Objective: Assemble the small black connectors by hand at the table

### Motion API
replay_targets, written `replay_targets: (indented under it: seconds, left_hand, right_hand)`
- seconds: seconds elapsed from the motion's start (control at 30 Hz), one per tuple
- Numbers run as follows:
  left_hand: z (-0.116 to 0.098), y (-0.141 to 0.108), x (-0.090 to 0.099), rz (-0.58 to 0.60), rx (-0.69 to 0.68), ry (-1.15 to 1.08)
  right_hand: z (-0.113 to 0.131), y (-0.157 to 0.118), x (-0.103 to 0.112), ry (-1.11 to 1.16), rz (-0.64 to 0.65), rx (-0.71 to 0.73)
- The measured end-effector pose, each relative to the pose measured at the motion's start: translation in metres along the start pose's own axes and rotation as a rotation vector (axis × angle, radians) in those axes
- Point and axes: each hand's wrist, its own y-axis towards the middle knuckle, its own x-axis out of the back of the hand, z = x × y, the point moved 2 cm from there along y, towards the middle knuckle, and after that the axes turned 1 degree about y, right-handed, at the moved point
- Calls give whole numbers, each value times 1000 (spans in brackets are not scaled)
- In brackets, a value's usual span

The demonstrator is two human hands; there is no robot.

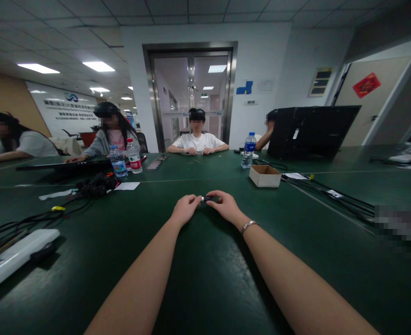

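Observation:
A small dark object with a silvery end (205,198) is held level between my two hands, just above or on the green table (205,260). My left hand (186,208) pinches its silvery left end with thumb and fingertips. My right hand (224,204) grips the dark right part between thumb and curved forefinger. Too small to name for certain, the object is partly covered by my fingertips. A silver bracelet (249,226) circles my right wrist.
An open box (264,177) stands right of my hands, with a blue-capped bottle (249,150) behind it. Two bottles (118,161) and black cables (96,185) lie left. A black monitor (312,132) stands at right. Several people sit around. A white device (19,258) rests front left.

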Motion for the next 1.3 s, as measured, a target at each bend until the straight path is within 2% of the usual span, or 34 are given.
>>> replay_targets:
  seconds: [0.07,0.17,0.3,0.4,0.53,0.63,0.73,0.9,1.17,1.3]
  left_hand:
    - [-1,0,1,-19,18,2]
    - [1,0,0,-46,16,-113]
    - [3,1,-3,-13,-56,-198]
    - [3,2,-2,-19,-72,-138]
    - [-1,2,0,-29,-12,41]
    - [-2,2,-1,-14,8,83]
    - [2,3,-3,-43,10,-18]
    - [6,4,-6,-53,-79,-181]
    - [-3,1,1,-33,-8,70]
    - [-3,1,0,-55,8,81]
  right_hand:
    - [1,0,0,-1,3,-11]
    - [1,0,0,-5,-4,-26]
    - [-2,1,0,19,-4,-25]
    - [-4,1,0,18,-7,-19]
    - [-3,1,-1,-1,-9,8]
    - [-2,1,-1,0,-7,14]
    - [-2,1,0,13,-15,0]
    - [-3,2,0,58,-20,-28]
    - [-1,1,0,19,-8,-11]
    - [0,0,0,11,5,0]
